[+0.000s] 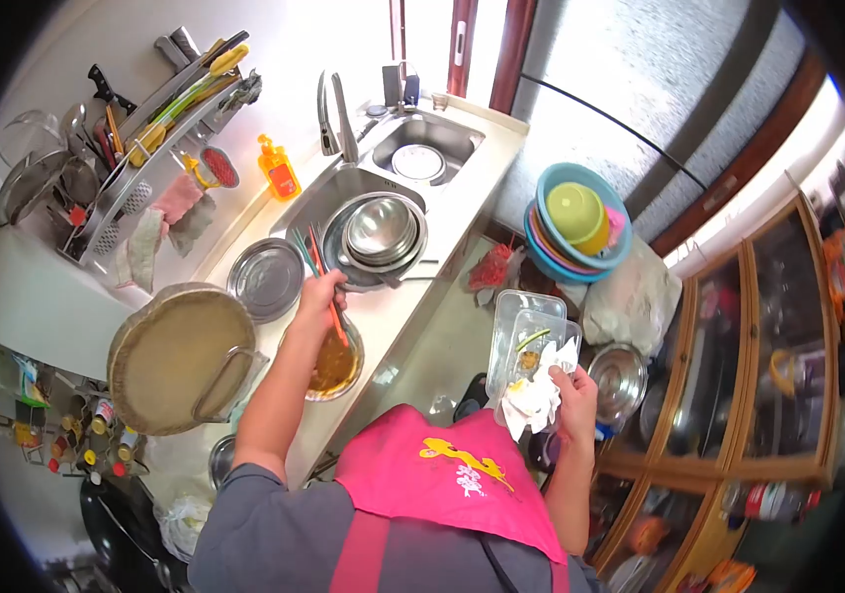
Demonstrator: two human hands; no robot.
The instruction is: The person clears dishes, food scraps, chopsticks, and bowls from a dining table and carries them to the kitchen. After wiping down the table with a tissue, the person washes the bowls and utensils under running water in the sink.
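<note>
My left hand (319, 302) is closed around a bunch of chopsticks (315, 252) with green and orange-red ends. Their orange ends point down over a metal bowl (355, 374) of brown liquid on the counter; whether they touch it I cannot tell. My right hand (575, 403) grips clear plastic containers (508, 326), nested together, over the floor. Crumpled white tissue (531, 401), a green strip of food (533, 339) and brown scraps lie in the upper one. Left of the chopsticks is a round metal plate (265, 280).
Stacked metal bowls (381, 229) fill the near sink (315, 198); a white dish (418, 164) sits in the far one. An orange soap bottle (278, 170) stands by the wall. Coloured basins (580, 222) and a glass-fronted cabinet (684, 450) are on the right.
</note>
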